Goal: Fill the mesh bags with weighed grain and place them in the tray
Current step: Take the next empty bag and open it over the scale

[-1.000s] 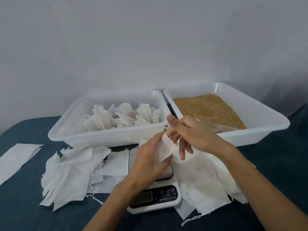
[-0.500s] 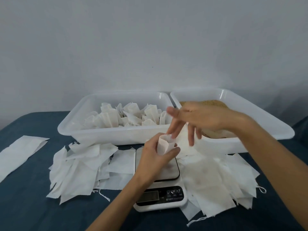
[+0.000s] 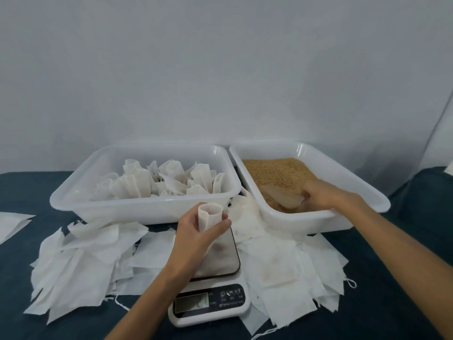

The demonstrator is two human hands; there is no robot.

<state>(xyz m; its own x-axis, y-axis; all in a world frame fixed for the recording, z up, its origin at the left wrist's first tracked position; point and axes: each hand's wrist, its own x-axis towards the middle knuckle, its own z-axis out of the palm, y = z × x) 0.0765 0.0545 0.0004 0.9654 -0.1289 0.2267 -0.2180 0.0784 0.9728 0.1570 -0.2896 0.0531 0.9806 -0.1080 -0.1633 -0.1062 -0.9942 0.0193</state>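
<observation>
Blue table | left hand fingers grip mesh bag upright, mouth up | right hand grips scoop in grain

nothing you can really read here, scale has button icons and tiny print, too blurry, display looks blank

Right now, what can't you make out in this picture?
- Scale display: head view, too small and dim to read.
- Right hand fingers: behind the translucent scoop in the grain.
- Mesh bag interior: hidden by its wall and the left hand.
- Filled bags: contents hidden by fabric.
</observation>
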